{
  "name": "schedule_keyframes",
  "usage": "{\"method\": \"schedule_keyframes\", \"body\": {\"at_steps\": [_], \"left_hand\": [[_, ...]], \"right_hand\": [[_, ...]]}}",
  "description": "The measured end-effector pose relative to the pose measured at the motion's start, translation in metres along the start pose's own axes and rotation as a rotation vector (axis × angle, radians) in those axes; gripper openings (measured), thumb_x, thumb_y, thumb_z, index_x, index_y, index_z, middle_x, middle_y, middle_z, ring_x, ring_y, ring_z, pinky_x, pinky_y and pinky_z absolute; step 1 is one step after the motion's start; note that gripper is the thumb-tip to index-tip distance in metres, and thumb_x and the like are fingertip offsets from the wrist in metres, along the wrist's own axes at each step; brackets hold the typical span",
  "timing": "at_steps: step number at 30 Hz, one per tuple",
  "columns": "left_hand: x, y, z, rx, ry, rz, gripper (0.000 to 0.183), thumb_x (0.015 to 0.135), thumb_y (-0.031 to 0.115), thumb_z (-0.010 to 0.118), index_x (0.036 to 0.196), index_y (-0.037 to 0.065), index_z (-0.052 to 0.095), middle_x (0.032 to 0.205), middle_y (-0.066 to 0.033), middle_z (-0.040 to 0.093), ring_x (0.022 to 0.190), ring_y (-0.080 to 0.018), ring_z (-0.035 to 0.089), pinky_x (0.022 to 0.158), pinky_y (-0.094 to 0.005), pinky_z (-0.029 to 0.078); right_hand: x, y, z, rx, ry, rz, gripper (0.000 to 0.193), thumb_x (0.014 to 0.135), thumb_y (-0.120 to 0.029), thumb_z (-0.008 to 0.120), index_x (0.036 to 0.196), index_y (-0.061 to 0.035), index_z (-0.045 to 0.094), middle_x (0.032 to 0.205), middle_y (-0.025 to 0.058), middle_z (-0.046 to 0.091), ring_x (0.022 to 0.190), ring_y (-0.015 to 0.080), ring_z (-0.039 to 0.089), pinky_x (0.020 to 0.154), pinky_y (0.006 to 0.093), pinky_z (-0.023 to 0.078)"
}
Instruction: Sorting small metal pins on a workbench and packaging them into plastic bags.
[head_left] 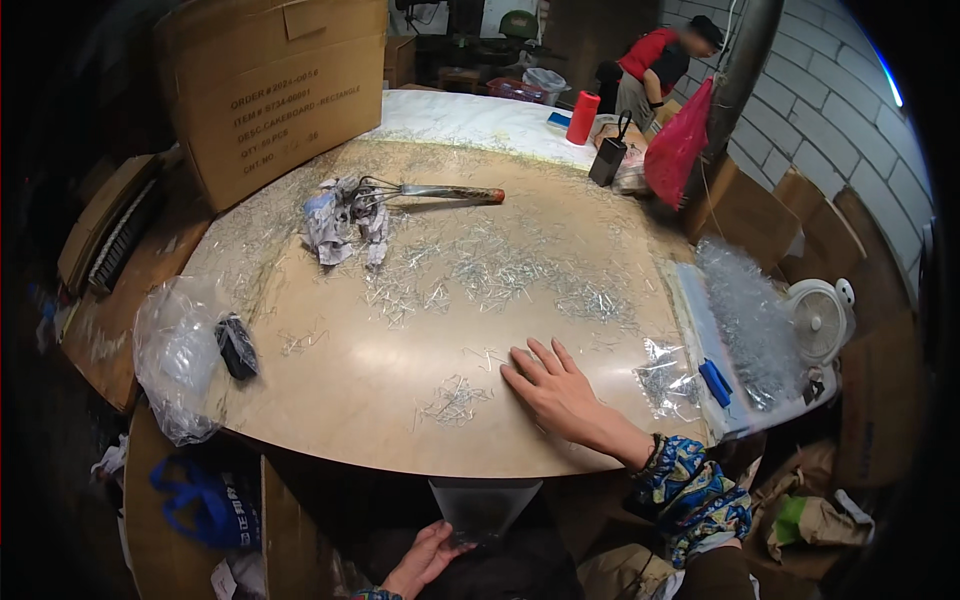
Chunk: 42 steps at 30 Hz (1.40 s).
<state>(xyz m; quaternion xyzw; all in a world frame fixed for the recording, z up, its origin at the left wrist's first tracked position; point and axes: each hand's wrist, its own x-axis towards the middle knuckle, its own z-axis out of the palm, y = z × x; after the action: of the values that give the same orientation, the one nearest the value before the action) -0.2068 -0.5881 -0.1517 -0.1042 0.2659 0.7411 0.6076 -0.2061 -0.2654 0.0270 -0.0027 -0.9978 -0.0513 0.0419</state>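
Plastic packet (662, 352) holds metal pins (666, 385); left hand (428, 560) pinches translucent pouch (488, 503); right hand (553, 393) spreads over tabletop (350, 390); block wall (835, 110) beyond.

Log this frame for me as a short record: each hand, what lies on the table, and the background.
Left hand: holds a translucent bag below the table's front edge
Right hand: palm down, fingers spread, over the table
Beside right hand: small pile of metal pieces, to its left
Table middle: broader scatter of metal pieces
Table right: clear packet, blue tool
Table far side: pronged tool, red container
Background: another person, bending
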Motion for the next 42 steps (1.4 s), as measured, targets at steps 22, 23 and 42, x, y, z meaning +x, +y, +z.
{"method": "schedule_keyframes", "body": {"at_steps": [22,23,42], "left_hand": [[0.002,-0.001,-0.005,0.012,0.059,-0.014,0.036,0.092,0.023,0.062,0.119,0.000,0.054,0.119,-0.0142,0.062,0.110,-0.0282,0.061,0.095,-0.0485,0.050],[0.002,-0.002,-0.007,0.033,0.067,-0.016,0.039,0.091,0.026,0.064,0.120,0.001,0.055,0.121,-0.0140,0.062,0.112,-0.0289,0.060,0.097,-0.0501,0.049],[0.002,-0.001,0.001,0.042,0.046,-0.001,0.041,0.091,0.027,0.064,0.121,0.001,0.053,0.120,-0.0136,0.062,0.111,-0.0273,0.061,0.096,-0.0484,0.050]], "right_hand": [[-0.011,-0.020,-0.006,0.013,0.049,-0.144,0.048,0.087,-0.012,0.046,0.133,-0.0008,0.046,0.138,0.0119,0.048,0.132,0.0288,0.041,0.112,0.0504,0.025],[-0.008,-0.021,0.000,0.003,0.051,-0.109,0.048,0.086,-0.013,0.046,0.133,-0.0016,0.045,0.138,0.0113,0.048,0.132,0.0291,0.041,0.112,0.0507,0.025],[-0.023,-0.015,0.004,0.115,-0.048,-0.018,0.055,0.087,-0.011,0.047,0.141,-0.0123,0.039,0.143,0.0171,0.040,0.135,0.0344,0.035,0.113,0.0528,0.020]]}}
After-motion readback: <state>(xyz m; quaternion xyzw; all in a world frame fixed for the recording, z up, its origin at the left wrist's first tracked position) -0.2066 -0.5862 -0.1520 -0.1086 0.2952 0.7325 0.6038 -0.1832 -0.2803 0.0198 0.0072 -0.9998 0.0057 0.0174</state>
